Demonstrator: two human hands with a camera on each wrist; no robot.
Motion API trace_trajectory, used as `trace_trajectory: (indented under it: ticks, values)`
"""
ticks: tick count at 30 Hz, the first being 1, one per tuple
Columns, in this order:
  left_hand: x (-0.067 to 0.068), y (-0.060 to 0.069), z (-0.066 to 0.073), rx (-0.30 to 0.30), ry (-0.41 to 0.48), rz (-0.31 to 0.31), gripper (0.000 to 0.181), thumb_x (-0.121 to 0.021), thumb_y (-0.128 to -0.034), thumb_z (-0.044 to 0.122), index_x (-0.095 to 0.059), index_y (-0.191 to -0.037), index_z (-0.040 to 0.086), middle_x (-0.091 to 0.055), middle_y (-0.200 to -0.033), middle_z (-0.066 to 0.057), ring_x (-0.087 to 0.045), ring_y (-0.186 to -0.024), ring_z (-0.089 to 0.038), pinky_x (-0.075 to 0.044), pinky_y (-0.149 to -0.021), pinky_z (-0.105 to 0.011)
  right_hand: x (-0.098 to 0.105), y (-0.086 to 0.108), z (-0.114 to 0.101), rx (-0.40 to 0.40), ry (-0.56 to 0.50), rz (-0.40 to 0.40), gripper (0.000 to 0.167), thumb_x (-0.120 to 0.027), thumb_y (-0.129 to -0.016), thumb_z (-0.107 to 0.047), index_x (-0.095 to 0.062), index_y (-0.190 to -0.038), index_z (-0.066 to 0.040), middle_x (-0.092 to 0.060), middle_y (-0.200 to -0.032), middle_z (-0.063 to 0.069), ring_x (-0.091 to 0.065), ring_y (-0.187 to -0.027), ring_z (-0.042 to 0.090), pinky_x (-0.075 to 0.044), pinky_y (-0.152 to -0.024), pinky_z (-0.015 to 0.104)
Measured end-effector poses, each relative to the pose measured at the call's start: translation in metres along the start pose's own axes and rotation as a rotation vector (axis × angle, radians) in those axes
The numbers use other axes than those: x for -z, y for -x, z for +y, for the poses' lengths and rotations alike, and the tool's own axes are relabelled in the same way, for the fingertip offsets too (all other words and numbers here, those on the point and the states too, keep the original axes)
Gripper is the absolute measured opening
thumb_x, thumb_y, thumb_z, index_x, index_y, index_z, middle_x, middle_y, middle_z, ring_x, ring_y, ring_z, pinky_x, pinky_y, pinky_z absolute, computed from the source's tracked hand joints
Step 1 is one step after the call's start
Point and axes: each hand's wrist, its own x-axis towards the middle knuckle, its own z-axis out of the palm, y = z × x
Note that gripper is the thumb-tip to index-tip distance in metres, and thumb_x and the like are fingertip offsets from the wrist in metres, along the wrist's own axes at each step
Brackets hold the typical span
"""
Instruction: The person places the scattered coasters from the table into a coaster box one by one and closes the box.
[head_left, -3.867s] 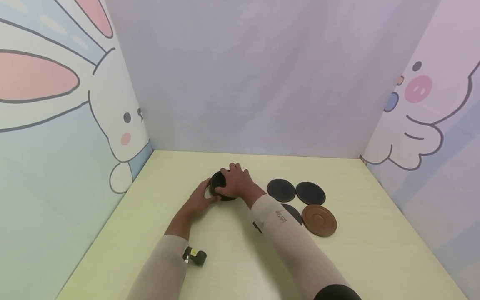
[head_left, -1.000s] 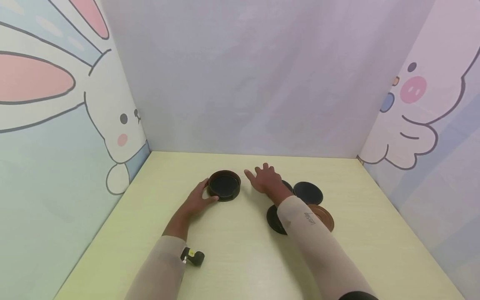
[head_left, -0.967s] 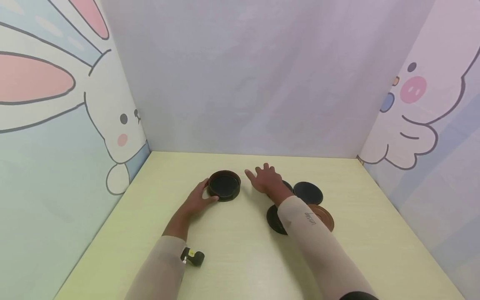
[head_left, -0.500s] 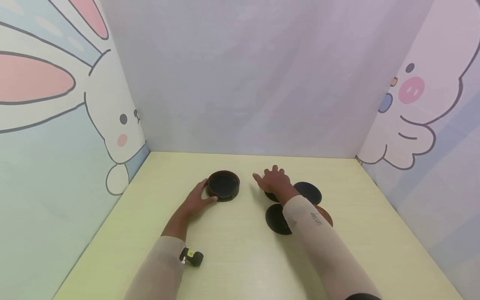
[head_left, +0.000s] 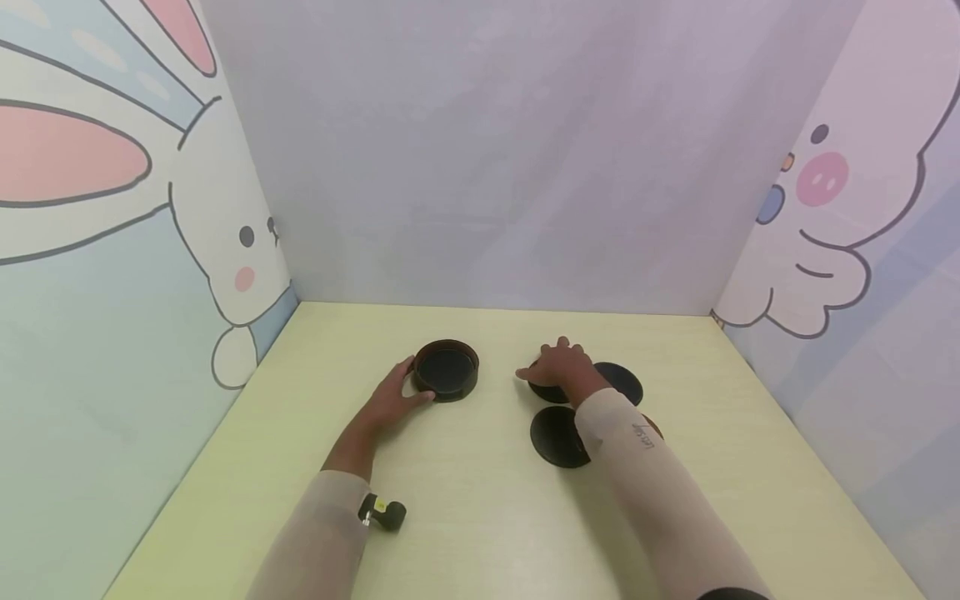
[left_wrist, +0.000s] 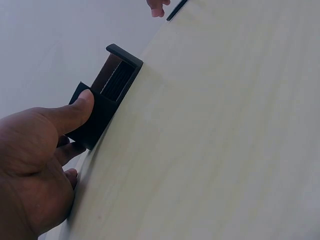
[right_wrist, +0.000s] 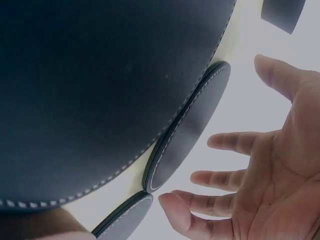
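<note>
A round dark holder (head_left: 470, 385) stands at the middle left of the table. My left hand (head_left: 390, 400) grips its left side. In the left wrist view, the thumb of the left hand (left_wrist: 35, 155) lies on the holder's black wall (left_wrist: 95, 117), and dark stacked layers show through its side opening. Over a flat black disc (head_left: 547, 394), my right hand (head_left: 562, 367) hovers palm down and partly hides it. The right wrist view shows the right hand (right_wrist: 275, 150) with spread fingers beside a stitched black disc (right_wrist: 190, 130), holding nothing.
Another black disc (head_left: 621, 383) lies to the right of my right hand, and one (head_left: 557, 437) lies nearer me. A brown disc (head_left: 654, 427) is mostly hidden by my right sleeve. Printed walls (head_left: 240, 358) and a plain back wall (head_left: 487, 167) enclose the table.
My right hand has left the holder, moved right and come down over the rear left disc. A black disc now shows inside the holder. The left hand keeps its place.
</note>
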Motion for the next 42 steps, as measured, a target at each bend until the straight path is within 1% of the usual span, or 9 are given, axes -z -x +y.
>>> trace_trajectory:
  ticks: [7, 14, 17, 20, 27, 35, 42]
  values:
    - [0.000, 0.000, 0.000, 0.007, -0.017, 0.000, 0.096, -0.075, -0.1051, 0.039, -0.018, -0.174, 0.003, -0.024, -0.181, -0.023, -0.017, -0.170, -0.045, -0.015, -0.139, -0.063, 0.003, -0.001, 0.005, 0.010, 0.000, -0.060, 0.101, -0.074, -0.092, -0.067, -0.041, -0.168, -0.010, -0.033, -0.169, 0.028, -0.037, -0.154, 0.055, -0.038, -0.126, 0.070]
    - [0.000, 0.001, 0.001, 0.008, -0.007, -0.007, 0.097, -0.075, -0.1050, 0.040, -0.017, -0.174, 0.003, -0.023, -0.181, -0.023, -0.017, -0.170, -0.045, -0.015, -0.139, -0.064, 0.006, -0.002, 0.009, 0.026, 0.038, -0.119, 0.106, -0.084, -0.087, -0.059, -0.038, -0.170, -0.011, -0.033, -0.168, 0.028, -0.040, -0.153, 0.056, -0.044, -0.123, 0.068]
    - [0.000, 0.001, 0.001, 0.008, -0.004, -0.008, 0.097, -0.075, -0.1048, 0.040, -0.017, -0.175, 0.004, -0.023, -0.182, -0.022, -0.017, -0.170, -0.044, -0.015, -0.139, -0.063, 0.008, -0.001, 0.010, 0.033, 0.043, -0.138, 0.106, -0.085, -0.088, -0.056, -0.037, -0.170, -0.011, -0.032, -0.168, 0.029, -0.040, -0.153, 0.054, -0.045, -0.122, 0.067]
    - [0.000, 0.001, 0.001, 0.010, 0.002, -0.007, 0.097, -0.075, -0.1047, 0.039, -0.017, -0.175, 0.004, -0.023, -0.182, -0.021, -0.016, -0.171, -0.044, -0.015, -0.139, -0.062, 0.010, -0.001, 0.012, 0.039, 0.041, -0.150, 0.106, -0.085, -0.088, -0.055, -0.036, -0.171, -0.011, -0.031, -0.170, 0.029, -0.037, -0.155, 0.054, -0.043, -0.123, 0.068]
    - [0.000, 0.000, 0.000, 0.010, -0.003, -0.010, 0.098, -0.075, -0.1049, 0.041, -0.017, -0.174, 0.004, -0.023, -0.181, -0.022, -0.017, -0.170, -0.045, -0.016, -0.139, -0.064, 0.011, -0.003, 0.015, 0.055, 0.040, -0.154, 0.107, -0.085, -0.089, -0.052, -0.033, -0.172, -0.011, -0.026, -0.174, 0.028, -0.031, -0.160, 0.054, -0.039, -0.126, 0.070]
    - [-0.001, -0.001, 0.000, 0.009, -0.009, -0.013, 0.098, -0.075, -0.1046, 0.040, -0.017, -0.175, 0.004, -0.023, -0.182, -0.022, -0.017, -0.171, -0.044, -0.016, -0.139, -0.064, 0.010, -0.006, 0.015, 0.066, 0.054, -0.157, 0.102, -0.086, -0.088, -0.050, -0.038, -0.170, -0.011, -0.034, -0.168, 0.026, -0.037, -0.152, 0.049, -0.043, -0.122, 0.071]
    - [-0.001, 0.000, -0.001, 0.009, 0.003, -0.011, 0.099, -0.075, -0.1047, 0.041, -0.016, -0.175, 0.005, -0.022, -0.182, -0.021, -0.016, -0.171, -0.044, -0.015, -0.139, -0.064, 0.010, -0.006, 0.016, 0.083, 0.049, -0.162, 0.102, -0.087, -0.089, -0.048, -0.038, -0.169, -0.010, -0.035, -0.167, 0.026, -0.037, -0.151, 0.048, -0.044, -0.122, 0.070]
